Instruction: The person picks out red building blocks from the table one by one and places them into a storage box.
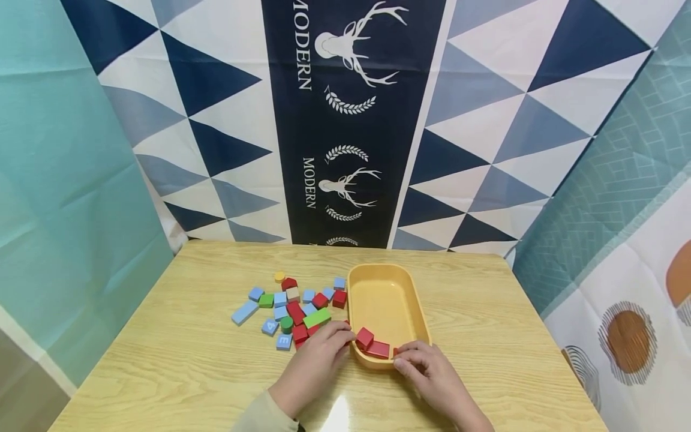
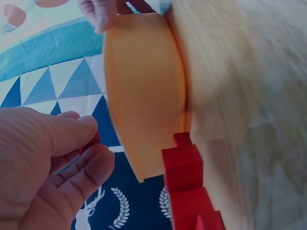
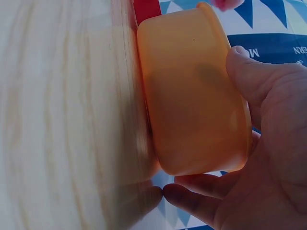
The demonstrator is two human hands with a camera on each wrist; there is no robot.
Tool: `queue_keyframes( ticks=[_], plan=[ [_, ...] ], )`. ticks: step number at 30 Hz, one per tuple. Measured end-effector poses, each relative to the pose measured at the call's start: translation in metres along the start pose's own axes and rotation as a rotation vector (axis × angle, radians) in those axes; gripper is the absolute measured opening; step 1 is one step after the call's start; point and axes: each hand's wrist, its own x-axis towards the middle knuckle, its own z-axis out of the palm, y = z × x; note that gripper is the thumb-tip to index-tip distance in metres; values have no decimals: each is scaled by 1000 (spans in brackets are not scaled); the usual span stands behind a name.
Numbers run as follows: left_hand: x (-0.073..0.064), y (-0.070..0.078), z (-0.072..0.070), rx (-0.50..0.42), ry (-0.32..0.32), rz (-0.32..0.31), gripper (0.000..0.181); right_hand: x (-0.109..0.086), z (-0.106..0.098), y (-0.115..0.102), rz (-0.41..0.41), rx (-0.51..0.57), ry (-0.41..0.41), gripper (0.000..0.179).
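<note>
A yellow plastic tray (image 1: 384, 282) stands on the table with red blocks (image 1: 378, 349) at its near end. My left hand (image 1: 321, 357) reaches over the tray's near left edge, pinching a red block (image 2: 91, 142) between thumb and fingers; the fingers hide most of it. At the near right corner, my right hand (image 1: 432, 375) grips the tray wall, thumb at the rim (image 3: 238, 57) and other fingers around the corner. A bit of red (image 1: 396, 351) shows inside, close to the right fingertips.
Left of the tray lies a loose cluster of blocks: red (image 1: 296, 312), blue (image 1: 245, 312), green (image 1: 317, 318) and one plain wood (image 1: 293, 294). Some red blocks (image 2: 182, 167) sit close against the tray's left side. Patterned cloth (image 1: 345, 120) hangs behind the wooden table (image 1: 178, 336).
</note>
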Motion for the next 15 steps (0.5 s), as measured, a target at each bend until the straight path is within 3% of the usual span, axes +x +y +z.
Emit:
queue_keyframes(
  ticks=[7,15],
  plan=[
    [3,-5,9,-5,-46,-21,25,0,0,-3,2,3,5,16],
    [7,-4,11,-2,-36,-2,27,0,1,-2,-17,-7,14,17]
  ],
)
